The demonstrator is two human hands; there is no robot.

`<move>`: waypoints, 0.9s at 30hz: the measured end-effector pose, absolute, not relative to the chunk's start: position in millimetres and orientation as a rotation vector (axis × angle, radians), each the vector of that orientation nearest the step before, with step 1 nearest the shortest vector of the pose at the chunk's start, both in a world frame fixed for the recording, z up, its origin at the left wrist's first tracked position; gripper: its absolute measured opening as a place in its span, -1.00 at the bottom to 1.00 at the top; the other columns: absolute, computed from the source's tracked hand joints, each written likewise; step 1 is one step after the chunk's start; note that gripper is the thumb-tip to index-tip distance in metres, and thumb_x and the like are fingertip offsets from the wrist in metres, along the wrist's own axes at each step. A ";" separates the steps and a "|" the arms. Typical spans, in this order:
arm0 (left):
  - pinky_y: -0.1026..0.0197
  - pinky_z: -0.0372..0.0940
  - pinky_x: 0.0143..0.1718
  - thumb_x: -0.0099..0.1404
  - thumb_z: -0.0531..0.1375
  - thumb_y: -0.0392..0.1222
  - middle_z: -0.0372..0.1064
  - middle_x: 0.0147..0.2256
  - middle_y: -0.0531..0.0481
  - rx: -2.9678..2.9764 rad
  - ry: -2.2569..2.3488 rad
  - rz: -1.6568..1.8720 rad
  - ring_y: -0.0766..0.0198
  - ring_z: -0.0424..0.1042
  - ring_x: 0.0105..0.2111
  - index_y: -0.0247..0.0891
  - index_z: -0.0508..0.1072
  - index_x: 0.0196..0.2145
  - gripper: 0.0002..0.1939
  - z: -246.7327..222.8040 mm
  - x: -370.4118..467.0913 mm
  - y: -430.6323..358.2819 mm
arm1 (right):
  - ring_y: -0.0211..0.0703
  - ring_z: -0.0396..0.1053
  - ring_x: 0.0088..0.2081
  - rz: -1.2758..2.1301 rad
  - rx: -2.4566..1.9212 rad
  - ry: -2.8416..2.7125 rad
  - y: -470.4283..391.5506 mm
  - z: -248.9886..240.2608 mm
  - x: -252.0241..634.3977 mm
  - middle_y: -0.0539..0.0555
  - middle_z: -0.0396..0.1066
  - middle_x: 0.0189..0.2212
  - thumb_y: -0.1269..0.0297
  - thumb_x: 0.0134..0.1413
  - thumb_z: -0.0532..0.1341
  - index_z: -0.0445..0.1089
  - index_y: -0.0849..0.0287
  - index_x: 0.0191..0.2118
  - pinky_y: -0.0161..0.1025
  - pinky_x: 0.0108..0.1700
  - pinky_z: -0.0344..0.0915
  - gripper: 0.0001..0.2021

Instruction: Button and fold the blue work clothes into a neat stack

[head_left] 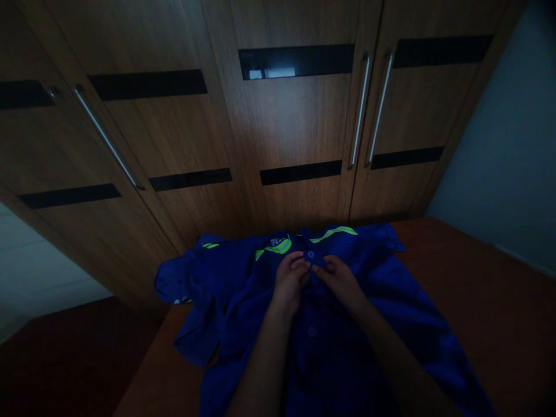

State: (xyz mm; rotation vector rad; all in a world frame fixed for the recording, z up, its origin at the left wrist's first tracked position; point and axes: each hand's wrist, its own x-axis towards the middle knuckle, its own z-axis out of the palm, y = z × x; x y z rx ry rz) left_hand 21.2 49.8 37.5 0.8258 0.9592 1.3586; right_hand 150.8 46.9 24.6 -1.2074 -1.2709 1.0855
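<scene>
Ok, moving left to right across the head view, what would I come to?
Slanted silver wardrobe handle, blue shirt sleeve, left hand, topmost visible shirt button, right hand, blue-grey wall.

Blue garment [247,318] spread on reddish-brown table [473,278]. Garment's front pinched by left hand [290,279] and right hand [341,281], just beside button [310,255]. Yellow-green stripes [333,234] seen on garment's far part. Wooden wardrobe [295,130] seen beyond garment, wall [499,162] to garment's right.

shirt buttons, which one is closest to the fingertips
The top button, between the left hand and right hand; the other visible buttons sit lower down the front.
</scene>
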 end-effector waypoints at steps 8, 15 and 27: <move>0.36 0.27 -0.46 -0.05 0.27 -0.31 0.41 -0.35 0.03 0.879 0.948 1.341 0.40 0.41 -0.48 -0.22 0.34 -0.20 -0.60 62.7 20.4 59.8 | -0.12 0.41 -0.41 0.857 -1.257 -1.336 49.5 49.8 165.1 0.05 0.47 -0.46 0.02 -0.06 0.21 0.35 0.15 -0.40 -0.26 -0.38 0.26 -0.72; 0.40 0.19 -0.64 -0.07 0.16 -0.45 0.27 -0.54 0.18 1.098 1.183 1.220 0.44 0.29 -0.65 -0.22 0.28 -0.35 -0.72 20.9 29.9 39.0 | -0.15 0.43 -0.35 0.521 -1.755 -1.925 41.1 23.8 187.8 0.05 0.47 -0.40 0.29 0.03 0.11 0.32 0.18 -0.09 -0.30 -0.31 0.24 -0.71; 0.35 0.20 -0.49 0.10 0.12 -0.41 0.36 -0.54 0.11 1.477 1.510 1.154 0.35 0.37 -0.56 -0.20 0.31 -0.37 -0.84 14.2 8.6 54.7 | -0.15 0.35 -0.07 0.159 -1.624 -2.240 58.7 75.4 150.4 0.16 0.42 -0.16 0.37 0.12 0.03 0.36 0.18 -0.15 -0.31 -0.05 0.17 -0.77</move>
